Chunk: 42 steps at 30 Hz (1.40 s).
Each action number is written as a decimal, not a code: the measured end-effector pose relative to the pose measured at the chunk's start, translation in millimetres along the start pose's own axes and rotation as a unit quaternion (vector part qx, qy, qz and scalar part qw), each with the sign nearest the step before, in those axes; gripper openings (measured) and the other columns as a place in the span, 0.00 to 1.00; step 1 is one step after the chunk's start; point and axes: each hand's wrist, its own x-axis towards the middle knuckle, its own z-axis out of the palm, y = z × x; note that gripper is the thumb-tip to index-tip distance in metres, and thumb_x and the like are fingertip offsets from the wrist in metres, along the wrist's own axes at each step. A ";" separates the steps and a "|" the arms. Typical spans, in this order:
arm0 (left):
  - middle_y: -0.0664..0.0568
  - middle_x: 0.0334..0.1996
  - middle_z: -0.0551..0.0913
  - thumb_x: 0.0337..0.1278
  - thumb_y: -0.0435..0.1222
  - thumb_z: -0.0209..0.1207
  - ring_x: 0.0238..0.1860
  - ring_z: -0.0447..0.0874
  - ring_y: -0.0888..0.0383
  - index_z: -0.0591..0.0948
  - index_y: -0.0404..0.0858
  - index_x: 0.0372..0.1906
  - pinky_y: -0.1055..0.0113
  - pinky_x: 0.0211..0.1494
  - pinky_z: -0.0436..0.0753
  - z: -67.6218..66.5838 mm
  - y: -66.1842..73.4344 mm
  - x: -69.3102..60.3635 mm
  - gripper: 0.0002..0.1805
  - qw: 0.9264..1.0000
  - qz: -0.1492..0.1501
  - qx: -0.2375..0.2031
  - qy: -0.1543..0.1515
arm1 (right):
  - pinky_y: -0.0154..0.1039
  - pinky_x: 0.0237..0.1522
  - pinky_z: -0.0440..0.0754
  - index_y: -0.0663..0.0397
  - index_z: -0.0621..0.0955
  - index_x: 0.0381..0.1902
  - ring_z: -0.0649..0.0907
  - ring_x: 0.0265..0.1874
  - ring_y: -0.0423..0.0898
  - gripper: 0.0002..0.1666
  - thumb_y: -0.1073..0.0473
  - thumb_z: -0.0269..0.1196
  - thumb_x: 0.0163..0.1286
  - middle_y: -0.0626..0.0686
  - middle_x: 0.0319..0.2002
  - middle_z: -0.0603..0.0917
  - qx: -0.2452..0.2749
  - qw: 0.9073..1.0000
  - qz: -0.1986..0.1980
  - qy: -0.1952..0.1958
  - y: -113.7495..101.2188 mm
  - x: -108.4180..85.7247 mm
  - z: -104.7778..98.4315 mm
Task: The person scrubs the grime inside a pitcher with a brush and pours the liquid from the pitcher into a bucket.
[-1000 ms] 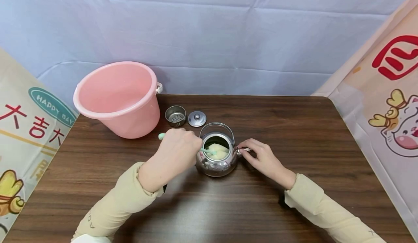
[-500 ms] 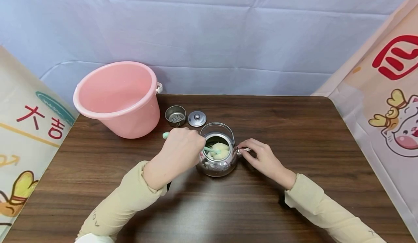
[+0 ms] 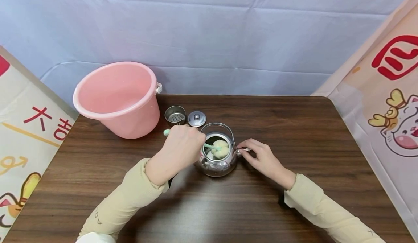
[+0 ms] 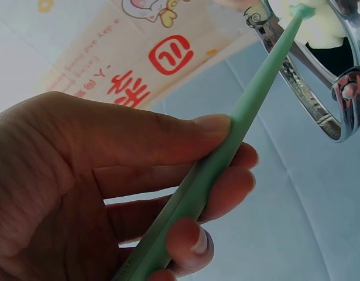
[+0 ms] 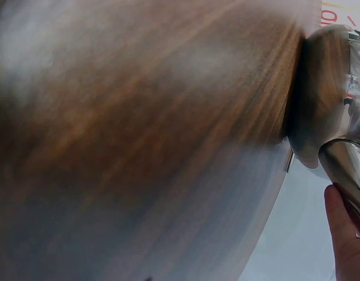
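A shiny metal teapot (image 3: 213,169) with an upright bail handle stands on the table, its lid off. My left hand (image 3: 177,152) grips the pale green handle of a sponge brush (image 4: 218,155), thumb on one side and fingers curled round the other. The brush slants into the teapot's mouth, where its cream sponge head (image 3: 222,150) shows inside. On the other side, my right hand (image 3: 262,157) pinches the teapot's spout (image 5: 345,167) between thumb and fingers. In the right wrist view only a bit of that hand appears, against the spout.
A large pink bucket (image 3: 137,121) stands at the back left of the brown wooden table (image 3: 294,123). Between bucket and teapot lie a perforated metal strainer (image 3: 175,114) and a round metal lid (image 3: 197,119). Printed cloths hang at both sides.
My left hand has shifted slightly right and away from me, and the sponge head has moved the same way inside the teapot. My right hand and the teapot have stayed put.
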 end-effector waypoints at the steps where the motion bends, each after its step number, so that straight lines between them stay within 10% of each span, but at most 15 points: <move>1: 0.56 0.07 0.69 0.22 0.30 0.60 0.10 0.69 0.56 0.69 0.45 0.04 0.60 0.10 0.66 0.1 -0.1 0.3 0.13 1.000 -0.001 0.001 -0.003 | 0.35 0.35 0.79 0.49 0.81 0.37 0.80 0.36 0.37 0.09 0.66 0.61 0.60 0.43 0.36 0.81 0.000 1.000 0.000 0.000 0.0 0.0 0.0; 42: 0.53 0.07 0.70 0.27 0.28 0.57 0.11 0.70 0.54 0.71 0.43 0.05 0.57 0.09 0.65 -1.9 -10.2 -11.7 0.12 0.999 -0.034 0.004 -0.005 | 0.32 0.37 0.77 0.50 0.81 0.36 0.80 0.35 0.37 0.09 0.67 0.62 0.58 0.43 0.36 0.81 -0.005 1.000 -0.007 0.009 0.8 0.6 0.6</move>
